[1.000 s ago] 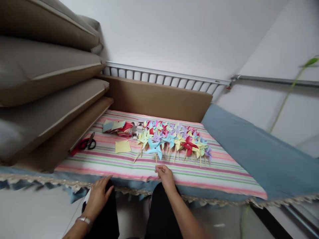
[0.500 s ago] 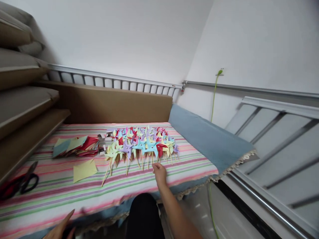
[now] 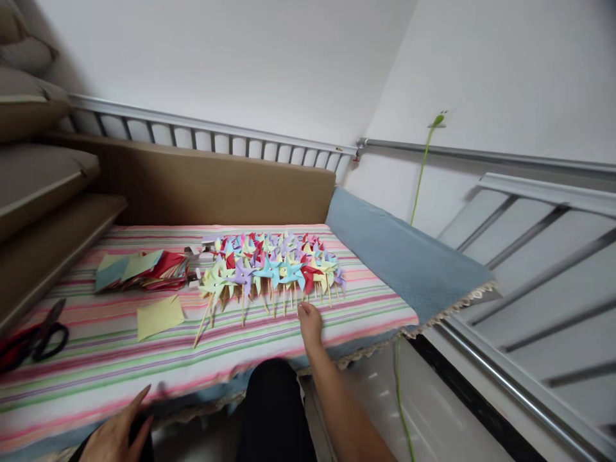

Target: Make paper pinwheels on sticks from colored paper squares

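Note:
My right hand [image 3: 310, 324] is closed in a pinch at the stick end of a pinwheel, seemingly the red pinwheel [image 3: 310, 276] in the front row. Beside it is a light blue pinwheel [image 3: 291, 273]. Many paper pinwheels in yellow, purple, blue, red and pink lie close together on the striped cloth [image 3: 212, 372], sticks pointing towards me. A pale green pinwheel [image 3: 216, 282] marks the left end of the row. My left hand [image 3: 113, 433] is at lower left near the cloth's front edge, fingers stretched out and holding nothing.
A stack of coloured paper squares [image 3: 144, 269] lies left of the pinwheels, with a single yellow sheet [image 3: 160, 317] in front. Scissors [image 3: 45, 337] are at far left, below piled padded boards [image 3: 48, 173]. A brown board [image 3: 216, 192] stands along the back; a blue cloth [image 3: 399, 250] covers the right.
My right hand has shifted slightly right, from below the light blue pinwheel to the red one's stick. The view has tilted down a little, and more of my left hand shows.

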Tool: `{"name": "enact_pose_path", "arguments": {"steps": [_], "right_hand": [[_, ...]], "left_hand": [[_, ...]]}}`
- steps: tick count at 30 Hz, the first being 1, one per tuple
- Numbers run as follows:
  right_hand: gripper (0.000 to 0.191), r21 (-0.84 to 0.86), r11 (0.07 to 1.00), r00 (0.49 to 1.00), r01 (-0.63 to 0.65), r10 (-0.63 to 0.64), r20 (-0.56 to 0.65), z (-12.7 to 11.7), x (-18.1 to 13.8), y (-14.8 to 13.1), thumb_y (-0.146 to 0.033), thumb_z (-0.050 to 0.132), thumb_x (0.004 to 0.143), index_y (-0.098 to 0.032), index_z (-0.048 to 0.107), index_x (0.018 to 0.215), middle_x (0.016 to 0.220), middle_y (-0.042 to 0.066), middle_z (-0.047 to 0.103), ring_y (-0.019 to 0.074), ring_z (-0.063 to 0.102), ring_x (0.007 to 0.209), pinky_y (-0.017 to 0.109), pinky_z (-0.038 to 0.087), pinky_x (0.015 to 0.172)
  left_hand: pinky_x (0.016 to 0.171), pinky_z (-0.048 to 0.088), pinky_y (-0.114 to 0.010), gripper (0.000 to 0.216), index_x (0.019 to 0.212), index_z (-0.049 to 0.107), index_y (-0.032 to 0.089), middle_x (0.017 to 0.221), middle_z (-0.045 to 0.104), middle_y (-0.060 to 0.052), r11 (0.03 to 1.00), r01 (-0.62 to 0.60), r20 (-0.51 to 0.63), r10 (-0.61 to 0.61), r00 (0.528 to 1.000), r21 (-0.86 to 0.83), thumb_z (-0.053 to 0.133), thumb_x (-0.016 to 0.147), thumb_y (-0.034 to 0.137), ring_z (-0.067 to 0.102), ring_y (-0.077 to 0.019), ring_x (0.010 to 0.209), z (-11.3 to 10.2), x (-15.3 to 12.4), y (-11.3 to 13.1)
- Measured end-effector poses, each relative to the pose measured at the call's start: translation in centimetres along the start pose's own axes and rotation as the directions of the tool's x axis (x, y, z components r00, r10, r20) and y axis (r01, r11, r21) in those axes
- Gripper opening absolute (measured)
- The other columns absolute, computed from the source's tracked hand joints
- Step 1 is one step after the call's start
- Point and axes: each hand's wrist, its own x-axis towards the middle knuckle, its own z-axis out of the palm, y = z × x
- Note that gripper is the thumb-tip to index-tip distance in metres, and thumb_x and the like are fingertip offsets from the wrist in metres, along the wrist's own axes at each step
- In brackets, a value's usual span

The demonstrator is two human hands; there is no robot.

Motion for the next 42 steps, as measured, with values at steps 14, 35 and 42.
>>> {"name": "enact_pose_path", "arguments": {"steps": [14,35,42], "right_hand": [[0.076,-0.043,0.845,0.700,0.533,-0.411,0.584,3.0,-16.3,-16.9,-0.023,0.047,0.082,-0.018,0.006,0.146,0.059,-0.005,0.054,0.0138,0.052,0.051,0.022,0.039,0.053],[0.069,-0.095,0.668,0.666,0.738,-0.696,0.270,-2.8,-13.3,-26.3,-0.021,0.043,0.086,-0.015,0.006,0.145,0.054,-0.008,0.046,0.0113,0.039,0.043,0.023,0.042,0.051],[0.073,-0.229,0.674,0.708,0.702,-0.623,0.333,-0.7,-11.6,-23.5,-0.017,0.042,0.080,-0.014,0.009,0.145,0.050,-0.008,0.043,0.0114,0.041,0.043,0.023,0.039,0.051]], "left_hand": [[0.056,0.039,-0.025,0.074,0.144,0.006,0.013,0.057,0.047,0.006,0.993,-0.039,-0.124,0.025,0.992,-0.114,0.042,0.080,0.022,0.049,-0.0140,0.054,-9.1,4.9,14.3],[0.060,0.037,-0.018,0.097,0.143,-0.004,0.016,0.058,0.049,0.012,0.969,0.234,-0.571,-0.150,0.807,0.076,0.061,0.071,0.023,0.046,-0.0061,0.051,-23.1,4.6,17.1],[0.054,0.032,-0.017,0.088,0.143,-0.002,0.008,0.058,0.052,0.008,0.962,0.254,-0.315,-0.213,0.925,0.097,0.055,0.077,0.019,0.048,-0.0071,0.050,-20.3,6.8,13.6]]}}
